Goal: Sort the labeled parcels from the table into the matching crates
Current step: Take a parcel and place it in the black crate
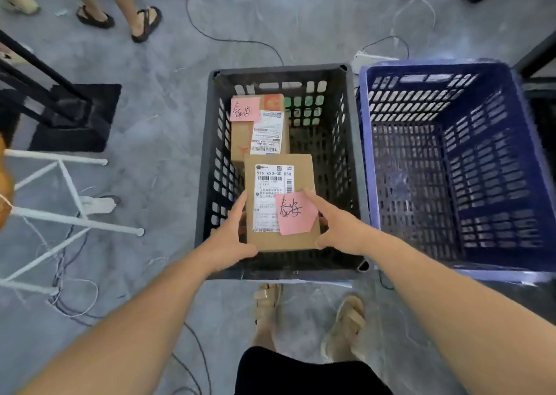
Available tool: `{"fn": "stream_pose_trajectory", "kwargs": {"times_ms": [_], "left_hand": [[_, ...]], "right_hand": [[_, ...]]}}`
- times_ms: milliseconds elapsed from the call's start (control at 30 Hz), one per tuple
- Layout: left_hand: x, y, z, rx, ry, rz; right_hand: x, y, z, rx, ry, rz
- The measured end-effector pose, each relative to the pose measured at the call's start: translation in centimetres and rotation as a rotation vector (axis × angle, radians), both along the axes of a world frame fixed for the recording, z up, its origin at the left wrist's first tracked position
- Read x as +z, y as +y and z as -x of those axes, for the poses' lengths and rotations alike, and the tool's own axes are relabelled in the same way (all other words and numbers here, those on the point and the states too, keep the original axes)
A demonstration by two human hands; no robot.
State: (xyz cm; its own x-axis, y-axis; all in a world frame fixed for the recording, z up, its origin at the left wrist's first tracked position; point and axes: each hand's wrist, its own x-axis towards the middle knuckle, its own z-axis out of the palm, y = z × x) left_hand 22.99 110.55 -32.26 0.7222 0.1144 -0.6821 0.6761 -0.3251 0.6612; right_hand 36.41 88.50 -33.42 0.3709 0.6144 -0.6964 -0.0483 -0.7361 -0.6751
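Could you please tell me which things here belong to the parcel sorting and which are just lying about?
Job: held parcel, second parcel, black crate, blue crate, left hand, right hand.
Lying about: floor cables, white rack, black mat.

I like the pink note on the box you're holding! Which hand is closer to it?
Right. The right hand grips the parcel at its right edge, fingers beside the pink note; the left hand holds the left edge.

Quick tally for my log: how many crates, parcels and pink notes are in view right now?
Crates: 2 (black crate, blue crate)
Parcels: 2 (near parcel, far parcel)
Pink notes: 2 (near pink note, far pink note)
Total: 6
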Motion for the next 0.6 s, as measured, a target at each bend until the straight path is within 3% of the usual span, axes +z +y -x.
{"fn": "stream_pose_trajectory", "kwargs": {"times_ms": [167,400,600], "left_hand": [[-5.6,1.6,-0.3,-0.117,0.098,0.006],[-10.9,2.7,-2.4,-0.183,0.087,-0.047],[-14.8,2.6,-3.7,-0.167,0.211,-0.258]], "right_hand": [[-5.4,2.1,1.2,-0.003,0.022,0.065],[-11.5,4.7,0.7,-0.028,-0.002,0.095],[-15.8,6.1,-0.1,-0.110,-0.010,0.081]]}}
